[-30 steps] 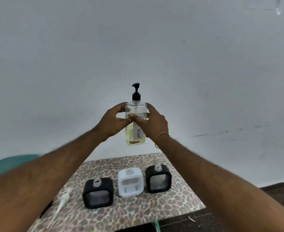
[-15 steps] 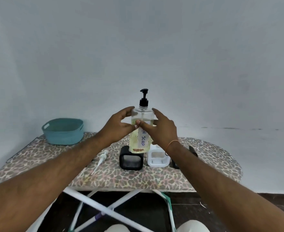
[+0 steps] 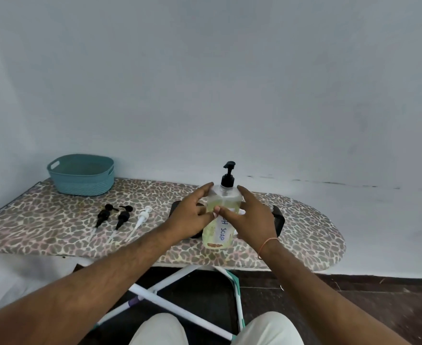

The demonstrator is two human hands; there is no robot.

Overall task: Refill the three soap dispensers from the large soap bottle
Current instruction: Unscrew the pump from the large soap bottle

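The person's left hand (image 3: 190,217) and right hand (image 3: 251,217) clasp the large soap bottle (image 3: 218,220) from either side, fingers curled round its shoulders and thumbs meeting across its front, probably to steady it while its black pump (image 3: 228,176) is still screwed on. It stands upright near the front edge of the ironing board (image 3: 55,220), right of centre, hiding most of the soap dispensers (image 3: 278,219) behind it. Three removed pump heads (image 3: 123,217) lie left of it, likely leaving the dispensers open for pouring. A teal basket (image 3: 80,174) occupies the board's back left corner.
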